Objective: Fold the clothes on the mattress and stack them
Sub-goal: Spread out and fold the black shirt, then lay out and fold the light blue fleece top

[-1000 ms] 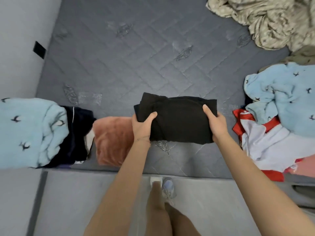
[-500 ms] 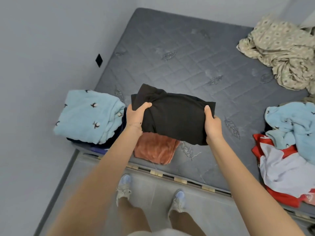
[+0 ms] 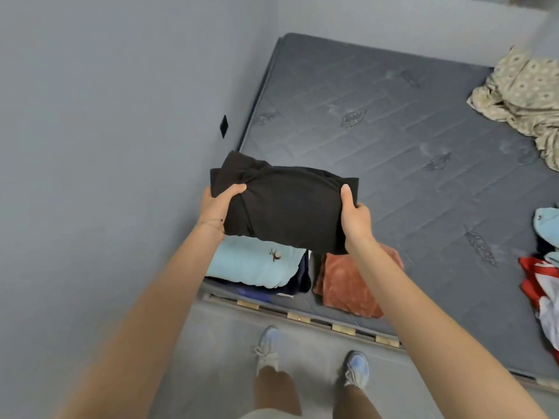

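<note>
A folded black garment (image 3: pixel 287 207) hangs in the air between both hands. My left hand (image 3: pixel 216 208) grips its left end and my right hand (image 3: pixel 355 217) grips its right end. Directly below it, at the mattress's near left corner, a folded light blue garment with small bird marks (image 3: pixel 257 266) lies on top of a dark navy one (image 3: pixel 301 278). A folded rust-coloured fleece (image 3: pixel 348 285) lies beside that stack on the right.
The grey quilted mattress (image 3: pixel 393 131) fills the middle. A crumpled beige patterned cloth (image 3: pixel 523 95) lies at the far right. Unfolded red-and-white (image 3: pixel 541 285) and light blue (image 3: pixel 547 222) clothes sit at the right edge. A grey wall stands on the left; my feet are on the floor.
Both hands have lifted the black garment off the mattress and carried it left, from beside the rust fleece to over the light blue stack. The view has swung left.
</note>
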The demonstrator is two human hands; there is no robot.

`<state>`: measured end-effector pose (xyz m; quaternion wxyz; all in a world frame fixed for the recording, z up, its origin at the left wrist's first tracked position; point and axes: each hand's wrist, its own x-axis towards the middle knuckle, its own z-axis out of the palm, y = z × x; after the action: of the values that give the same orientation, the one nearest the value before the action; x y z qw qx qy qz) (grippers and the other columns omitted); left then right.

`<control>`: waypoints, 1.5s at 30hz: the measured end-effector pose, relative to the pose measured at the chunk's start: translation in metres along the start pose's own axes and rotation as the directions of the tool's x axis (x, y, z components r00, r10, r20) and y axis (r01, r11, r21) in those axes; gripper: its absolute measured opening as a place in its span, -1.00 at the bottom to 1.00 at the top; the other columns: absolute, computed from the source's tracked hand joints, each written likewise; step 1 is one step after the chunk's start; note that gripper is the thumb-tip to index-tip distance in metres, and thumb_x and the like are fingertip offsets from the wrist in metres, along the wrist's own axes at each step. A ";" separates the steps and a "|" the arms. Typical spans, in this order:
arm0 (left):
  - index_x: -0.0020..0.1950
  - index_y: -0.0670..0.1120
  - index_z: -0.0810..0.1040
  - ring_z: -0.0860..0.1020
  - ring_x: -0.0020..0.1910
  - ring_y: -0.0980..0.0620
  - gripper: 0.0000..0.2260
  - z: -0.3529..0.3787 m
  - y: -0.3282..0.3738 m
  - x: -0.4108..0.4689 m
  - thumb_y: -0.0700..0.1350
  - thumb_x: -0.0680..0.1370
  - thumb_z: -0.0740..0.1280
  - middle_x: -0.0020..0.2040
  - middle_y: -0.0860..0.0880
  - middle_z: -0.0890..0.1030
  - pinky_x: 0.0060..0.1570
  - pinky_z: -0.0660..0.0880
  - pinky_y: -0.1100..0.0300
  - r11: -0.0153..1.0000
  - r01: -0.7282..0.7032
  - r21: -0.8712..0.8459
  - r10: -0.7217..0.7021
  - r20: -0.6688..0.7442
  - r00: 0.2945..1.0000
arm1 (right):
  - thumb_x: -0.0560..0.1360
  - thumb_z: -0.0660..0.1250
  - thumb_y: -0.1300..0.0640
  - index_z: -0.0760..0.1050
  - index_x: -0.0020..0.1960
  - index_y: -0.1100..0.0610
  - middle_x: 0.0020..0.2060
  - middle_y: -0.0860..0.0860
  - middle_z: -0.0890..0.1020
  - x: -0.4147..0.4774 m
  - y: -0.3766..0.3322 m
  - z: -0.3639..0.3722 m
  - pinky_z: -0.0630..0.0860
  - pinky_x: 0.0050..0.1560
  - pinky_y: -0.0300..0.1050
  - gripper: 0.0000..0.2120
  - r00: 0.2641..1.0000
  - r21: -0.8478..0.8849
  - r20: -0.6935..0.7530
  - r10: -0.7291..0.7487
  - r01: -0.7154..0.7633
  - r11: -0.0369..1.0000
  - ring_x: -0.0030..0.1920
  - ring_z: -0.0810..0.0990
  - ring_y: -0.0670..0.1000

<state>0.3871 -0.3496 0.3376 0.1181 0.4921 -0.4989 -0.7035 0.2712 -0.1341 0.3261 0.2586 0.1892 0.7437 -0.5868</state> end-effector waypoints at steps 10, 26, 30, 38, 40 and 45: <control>0.24 0.00 0.53 0.63 0.02 0.10 -0.51 -0.077 -0.041 0.092 0.01 0.36 0.56 0.10 0.05 0.65 -0.07 0.57 0.20 0.992 -0.051 0.115 0.049 0.026 0.998 | 0.51 0.28 -0.31 0.46 0.21 0.08 0.05 -0.04 0.62 0.031 0.069 0.084 0.51 -0.08 -0.17 -0.49 0.987 -0.067 0.129 0.099 -0.091 0.994 0.02 0.60 -0.06; 0.30 -0.01 0.37 0.54 0.12 0.06 -0.41 -0.094 -0.119 0.136 0.09 0.38 0.54 0.15 0.05 0.53 0.08 0.51 0.15 0.977 0.041 0.208 -0.033 -0.043 0.999 | 0.56 0.23 -0.26 0.41 0.18 0.15 0.06 0.05 0.57 0.059 0.120 0.119 0.31 -0.01 -0.13 -0.52 0.997 -0.426 -0.054 -0.057 0.028 0.904 -0.04 0.46 0.01; 0.48 -0.02 0.23 0.40 0.36 -0.05 -0.22 -0.093 -0.104 0.127 0.14 0.38 0.51 0.41 -0.04 0.37 0.37 0.37 -0.06 0.939 -0.029 0.343 0.063 -0.087 0.994 | 0.54 0.23 -0.29 0.42 0.21 0.18 0.16 0.07 0.56 0.049 0.105 0.110 0.45 0.14 0.03 -0.46 0.998 -0.485 -0.026 -0.058 0.038 0.874 0.11 0.53 0.08; 0.57 0.02 0.06 -0.05 0.56 -0.16 -0.26 -0.079 -0.079 0.082 0.25 0.52 0.29 0.58 -0.19 -0.04 0.50 -0.08 -0.15 0.490 -0.227 0.842 0.369 0.036 0.929 | 0.57 0.12 -0.31 0.11 0.55 0.09 0.48 0.12 0.25 0.013 0.084 0.088 0.23 0.37 0.17 -0.29 0.950 -0.827 0.040 -0.308 0.205 0.524 0.45 0.24 0.20; 0.58 0.06 0.01 -0.13 0.56 -0.18 -0.32 -0.074 -0.075 0.070 0.24 0.56 0.21 0.58 -0.19 -0.10 0.50 -0.14 -0.20 0.302 -0.322 0.897 0.399 0.189 0.898 | 0.58 0.08 -0.31 0.06 0.57 0.03 0.52 0.11 0.19 0.005 0.079 0.077 0.18 0.42 0.16 -0.31 0.926 -0.873 0.115 -0.360 0.267 0.409 0.49 0.17 0.18; 0.58 0.05 0.08 -0.10 0.56 -0.20 -0.41 -0.037 -0.063 0.037 0.20 0.60 0.14 0.59 -0.16 -0.05 0.48 -0.16 -0.21 -0.032 -0.498 0.867 0.429 0.461 0.776 | 0.60 0.02 -0.29 -0.04 0.60 -0.05 0.58 0.10 0.06 -0.010 0.066 0.040 0.00 0.53 0.19 -0.34 0.917 -0.919 0.168 -0.361 0.278 0.279 0.57 -0.02 0.18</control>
<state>0.4194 -0.3655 0.2648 -0.0099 0.2321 -0.9617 -0.1455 0.3243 -0.1565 0.2738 0.1692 -0.1225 0.9736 -0.0923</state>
